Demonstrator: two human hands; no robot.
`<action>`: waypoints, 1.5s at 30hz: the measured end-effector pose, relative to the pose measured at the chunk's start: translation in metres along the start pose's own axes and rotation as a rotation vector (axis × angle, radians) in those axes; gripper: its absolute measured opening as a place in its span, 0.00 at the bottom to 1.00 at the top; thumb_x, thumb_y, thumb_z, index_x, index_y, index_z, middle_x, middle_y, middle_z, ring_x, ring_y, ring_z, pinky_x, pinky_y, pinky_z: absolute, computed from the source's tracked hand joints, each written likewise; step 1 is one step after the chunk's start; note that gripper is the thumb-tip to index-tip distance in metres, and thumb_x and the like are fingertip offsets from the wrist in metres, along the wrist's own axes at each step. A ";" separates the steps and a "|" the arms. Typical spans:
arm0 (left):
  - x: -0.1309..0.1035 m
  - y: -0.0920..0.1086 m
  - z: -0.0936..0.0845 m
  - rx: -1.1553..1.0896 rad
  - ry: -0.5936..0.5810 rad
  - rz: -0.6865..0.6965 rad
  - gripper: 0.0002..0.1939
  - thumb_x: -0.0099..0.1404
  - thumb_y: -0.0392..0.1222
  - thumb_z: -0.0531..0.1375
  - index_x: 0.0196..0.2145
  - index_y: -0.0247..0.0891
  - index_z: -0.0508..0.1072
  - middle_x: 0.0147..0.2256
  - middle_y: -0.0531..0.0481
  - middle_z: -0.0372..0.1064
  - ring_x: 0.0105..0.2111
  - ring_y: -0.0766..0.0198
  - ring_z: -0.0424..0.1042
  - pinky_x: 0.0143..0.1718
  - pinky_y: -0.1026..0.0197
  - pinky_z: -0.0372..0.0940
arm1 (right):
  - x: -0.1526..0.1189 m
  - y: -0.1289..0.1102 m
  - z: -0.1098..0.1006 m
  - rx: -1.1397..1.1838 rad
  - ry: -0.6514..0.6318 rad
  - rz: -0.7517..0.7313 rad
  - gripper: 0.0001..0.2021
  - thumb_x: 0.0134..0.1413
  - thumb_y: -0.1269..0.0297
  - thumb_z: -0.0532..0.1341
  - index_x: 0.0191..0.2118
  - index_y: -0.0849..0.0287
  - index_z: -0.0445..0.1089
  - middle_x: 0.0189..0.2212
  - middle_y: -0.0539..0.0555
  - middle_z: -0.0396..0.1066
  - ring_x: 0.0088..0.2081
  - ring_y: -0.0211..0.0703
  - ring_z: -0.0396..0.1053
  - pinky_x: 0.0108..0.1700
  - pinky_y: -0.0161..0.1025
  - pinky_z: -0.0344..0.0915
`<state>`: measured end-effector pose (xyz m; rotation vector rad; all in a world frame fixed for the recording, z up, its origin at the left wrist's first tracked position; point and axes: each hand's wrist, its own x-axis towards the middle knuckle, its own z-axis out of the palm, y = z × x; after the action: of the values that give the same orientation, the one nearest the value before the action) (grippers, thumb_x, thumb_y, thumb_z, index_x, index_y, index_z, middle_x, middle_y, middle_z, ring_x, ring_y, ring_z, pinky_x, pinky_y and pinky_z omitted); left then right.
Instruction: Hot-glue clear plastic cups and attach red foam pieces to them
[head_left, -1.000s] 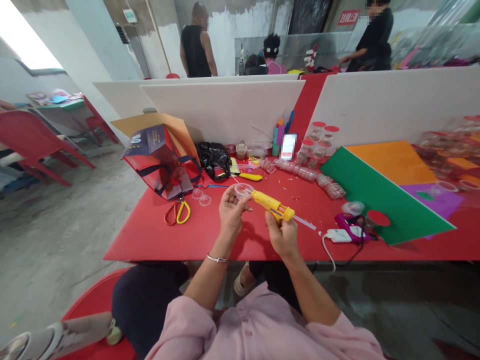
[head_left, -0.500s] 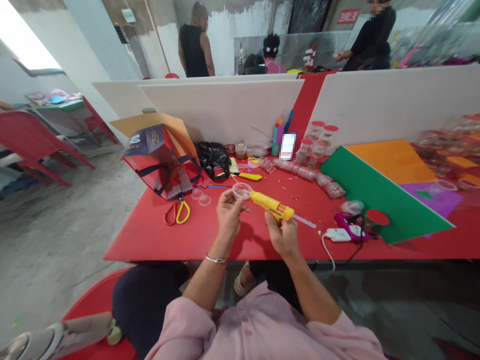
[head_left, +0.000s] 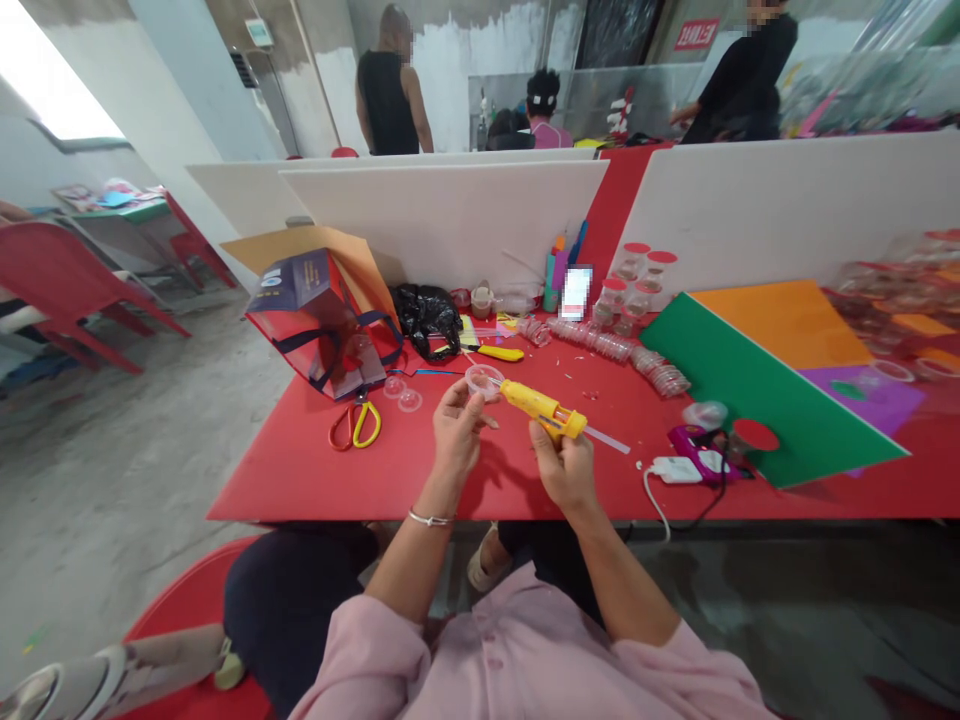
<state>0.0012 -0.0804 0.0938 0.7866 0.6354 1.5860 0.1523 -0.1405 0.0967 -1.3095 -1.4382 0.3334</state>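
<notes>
Between the fingers of my left hand (head_left: 459,432) is a small round clear plastic lid (head_left: 484,381), held above the red table. My right hand (head_left: 565,466) is wrapped round a yellow hot glue gun (head_left: 541,407), its nozzle pointing left at the lid's rim. Whether the nozzle touches the lid I cannot tell. A clear glue stick (head_left: 608,440) juts from the gun's back end. Left of my hands, scissors (head_left: 355,424) with one red and one yellow handle lie beside two small clear domes (head_left: 409,400).
A paper bag (head_left: 300,310), a black plastic bag (head_left: 426,318) and a yellow utility knife (head_left: 500,353) lie at the back left. Stacked clear lids (head_left: 658,371) curve behind my right hand. A green board (head_left: 757,400) and a charger with cable (head_left: 677,469) are on the right.
Both hands stay nearly in place; the glue gun's nozzle has shifted very slightly against the lid. In the background, the person at the right leans a little differently.
</notes>
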 end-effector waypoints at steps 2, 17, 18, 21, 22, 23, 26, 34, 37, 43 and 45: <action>0.000 0.001 0.000 0.016 0.011 -0.019 0.27 0.51 0.46 0.76 0.48 0.38 0.77 0.48 0.42 0.77 0.41 0.57 0.80 0.24 0.69 0.69 | 0.000 -0.001 0.001 0.004 0.002 0.010 0.17 0.65 0.50 0.59 0.31 0.58 0.70 0.20 0.51 0.70 0.21 0.40 0.66 0.26 0.36 0.63; 0.002 -0.005 -0.002 0.097 0.087 0.107 0.24 0.51 0.46 0.75 0.45 0.36 0.80 0.35 0.47 0.79 0.34 0.60 0.79 0.25 0.66 0.72 | -0.002 -0.003 0.005 -0.027 0.005 -0.003 0.17 0.65 0.50 0.58 0.34 0.59 0.73 0.21 0.52 0.70 0.24 0.43 0.69 0.27 0.37 0.64; 0.002 -0.005 -0.002 0.097 0.084 0.107 0.23 0.52 0.46 0.75 0.45 0.36 0.80 0.35 0.46 0.79 0.35 0.60 0.79 0.25 0.66 0.72 | -0.002 -0.002 0.004 -0.027 0.005 -0.005 0.17 0.65 0.50 0.58 0.34 0.59 0.73 0.21 0.52 0.70 0.24 0.42 0.69 0.27 0.37 0.64; 0.001 -0.004 -0.002 0.091 0.082 0.113 0.23 0.52 0.46 0.75 0.45 0.37 0.81 0.37 0.46 0.80 0.35 0.60 0.79 0.27 0.66 0.73 | -0.003 0.000 0.003 -0.029 -0.003 -0.025 0.17 0.65 0.50 0.59 0.35 0.59 0.72 0.21 0.52 0.70 0.23 0.42 0.68 0.27 0.36 0.63; 0.001 -0.005 -0.002 0.089 0.082 0.114 0.24 0.52 0.46 0.75 0.45 0.37 0.80 0.37 0.46 0.80 0.35 0.60 0.79 0.27 0.66 0.73 | -0.003 0.000 0.003 -0.030 -0.003 -0.027 0.17 0.65 0.50 0.59 0.34 0.59 0.72 0.20 0.52 0.69 0.23 0.42 0.67 0.26 0.36 0.62; 0.001 -0.005 -0.002 0.087 0.082 0.112 0.24 0.51 0.45 0.76 0.46 0.37 0.80 0.37 0.46 0.80 0.35 0.61 0.79 0.26 0.66 0.73 | -0.003 0.000 0.002 -0.028 -0.003 -0.025 0.17 0.65 0.50 0.59 0.33 0.59 0.72 0.20 0.51 0.69 0.22 0.41 0.66 0.25 0.36 0.61; 0.001 -0.006 -0.002 0.080 0.067 0.106 0.24 0.52 0.45 0.75 0.46 0.38 0.81 0.36 0.47 0.80 0.35 0.61 0.79 0.26 0.66 0.72 | -0.003 -0.002 0.001 -0.020 0.005 -0.016 0.18 0.65 0.51 0.59 0.31 0.59 0.71 0.17 0.49 0.65 0.19 0.39 0.63 0.24 0.35 0.59; 0.000 -0.006 -0.003 0.094 0.063 0.105 0.25 0.52 0.46 0.75 0.47 0.37 0.79 0.39 0.45 0.79 0.35 0.60 0.79 0.26 0.66 0.72 | -0.005 0.001 0.000 -0.035 0.004 -0.040 0.16 0.65 0.52 0.59 0.32 0.59 0.71 0.18 0.48 0.64 0.20 0.38 0.62 0.24 0.35 0.59; -0.002 -0.004 -0.003 0.083 0.027 0.117 0.30 0.54 0.46 0.75 0.53 0.39 0.74 0.40 0.45 0.78 0.35 0.59 0.80 0.25 0.65 0.73 | -0.003 0.003 -0.001 -0.047 0.036 -0.013 0.16 0.65 0.52 0.59 0.30 0.58 0.70 0.18 0.48 0.64 0.20 0.38 0.61 0.25 0.35 0.59; -0.003 -0.002 0.002 0.034 -0.013 0.122 0.28 0.54 0.44 0.75 0.49 0.43 0.68 0.48 0.44 0.75 0.39 0.57 0.80 0.25 0.65 0.75 | -0.002 0.000 0.001 -0.014 0.051 -0.014 0.17 0.65 0.52 0.60 0.28 0.58 0.68 0.18 0.49 0.66 0.20 0.38 0.63 0.25 0.36 0.60; -0.002 -0.002 0.003 0.049 0.014 0.125 0.29 0.51 0.42 0.76 0.47 0.42 0.69 0.52 0.44 0.72 0.39 0.58 0.80 0.25 0.65 0.75 | -0.004 -0.001 0.003 -0.014 0.050 -0.004 0.17 0.65 0.52 0.60 0.28 0.58 0.67 0.18 0.49 0.66 0.20 0.38 0.62 0.25 0.36 0.60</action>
<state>0.0052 -0.0825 0.0936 0.8665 0.6480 1.6956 0.1488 -0.1428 0.0948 -1.3166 -1.4036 0.2866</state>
